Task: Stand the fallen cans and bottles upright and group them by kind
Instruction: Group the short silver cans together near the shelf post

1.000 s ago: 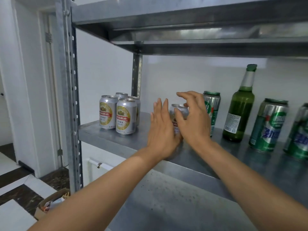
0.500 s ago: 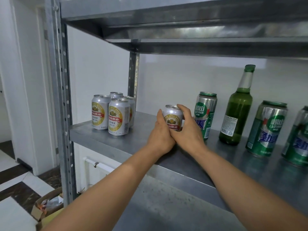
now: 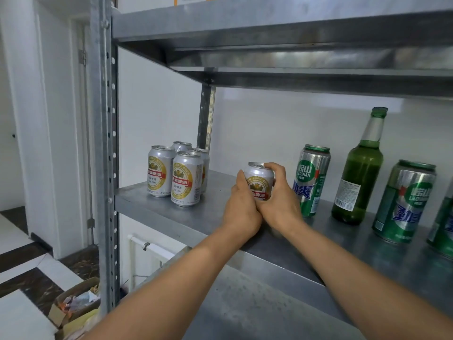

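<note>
A short silver can (image 3: 259, 181) with a gold and red label stands upright on the metal shelf (image 3: 210, 217). My left hand (image 3: 241, 209) grips its left side and my right hand (image 3: 279, 202) wraps round its right side and top rim. Several matching silver cans (image 3: 176, 173) stand grouped at the shelf's left end. To the right stand a tall green can (image 3: 311, 180), a green glass bottle (image 3: 360, 173) and another tall green can (image 3: 404, 202). A further green can (image 3: 445, 227) is cut off at the right edge.
The shelf post (image 3: 103, 143) rises at the left and the upper shelf (image 3: 282, 45) hangs overhead. Below is a lower shelf (image 3: 245, 310). A cardboard box (image 3: 73, 300) with rubbish sits on the floor at the lower left.
Both hands went from hovering at the silver can to closing round it. The view has shifted so the shelf items sit further right.
</note>
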